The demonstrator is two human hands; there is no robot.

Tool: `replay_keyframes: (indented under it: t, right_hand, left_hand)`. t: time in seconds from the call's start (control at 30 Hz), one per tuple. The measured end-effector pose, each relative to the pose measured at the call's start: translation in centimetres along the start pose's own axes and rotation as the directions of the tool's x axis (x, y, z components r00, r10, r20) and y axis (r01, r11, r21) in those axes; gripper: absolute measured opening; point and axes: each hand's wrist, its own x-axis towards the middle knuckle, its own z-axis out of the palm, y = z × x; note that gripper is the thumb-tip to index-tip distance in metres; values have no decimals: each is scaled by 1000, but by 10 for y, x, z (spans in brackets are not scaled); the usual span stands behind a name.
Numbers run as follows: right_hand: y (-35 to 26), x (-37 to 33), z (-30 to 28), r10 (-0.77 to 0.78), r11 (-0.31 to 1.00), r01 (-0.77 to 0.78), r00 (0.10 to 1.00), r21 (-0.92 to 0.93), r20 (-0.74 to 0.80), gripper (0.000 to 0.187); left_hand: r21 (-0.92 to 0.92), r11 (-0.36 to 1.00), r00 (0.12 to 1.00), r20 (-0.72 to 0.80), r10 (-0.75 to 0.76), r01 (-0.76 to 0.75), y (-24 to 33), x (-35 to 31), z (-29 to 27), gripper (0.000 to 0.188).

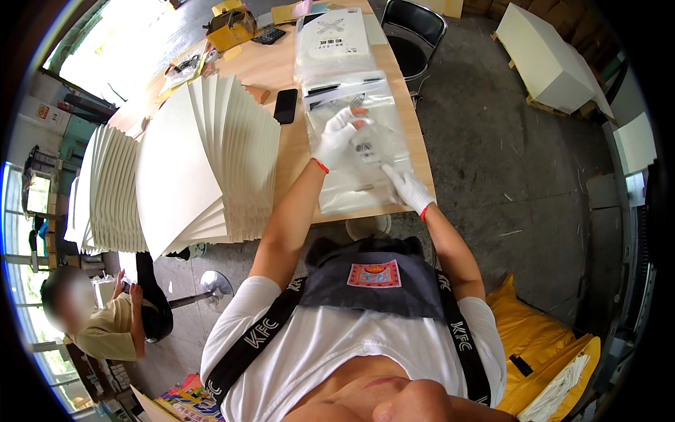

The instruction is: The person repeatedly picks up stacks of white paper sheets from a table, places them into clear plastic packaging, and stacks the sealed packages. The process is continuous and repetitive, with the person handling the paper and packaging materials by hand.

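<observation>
A stack of clear plastic bags (383,151) with dark printing lies along the table's right side, near the front edge. My left hand (337,135), in a white glove with bare thumb and finger tips, is over the upper part of the top bag. Its fingers are curled and look closed on the bag's thin film, which is slightly blurred there. My right hand (409,188), also gloved in white, rests with outstretched fingers on the lower right part of the bags. Both gloves have red cuffs.
Tall fanned stacks of white paper (186,162) stand at the left. A black phone (285,106) lies beside the bags, and a packaged paper pile (334,39) behind them. Farther back are a calculator (268,36) and a yellow box (232,29). Another person (105,316) sits at lower left.
</observation>
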Motion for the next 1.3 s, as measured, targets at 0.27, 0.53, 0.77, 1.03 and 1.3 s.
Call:
replay_keyframes:
  t: [0.27, 0.53, 0.77, 1.03, 1.3]
  right_hand:
    - [-57, 84, 12, -307, 875, 275, 951, -399, -18, 31]
    - [-64, 50, -64, -103, 893, 312, 842, -323, 530, 40]
    - [-243, 25, -107, -363, 928, 219, 715, 302, 598, 43]
    - [-328, 68, 34, -348, 897, 77, 732, 435, 586, 53]
    - [-343, 77, 40, -204, 874, -185, 698, 449, 686, 40]
  left_hand:
    - [574, 809, 990, 29, 139, -130, 80, -20, 64, 24]
    - [963, 152, 737, 64, 673, -222, 77, -91, 40, 44]
    - [923, 48, 680, 246, 690, -383, 135, -225, 6, 30]
    - [975, -86, 757, -100, 646, 203, 182, -276, -16, 36]
    - [979, -67, 762, -106, 639, 193, 182, -279, -16, 41]
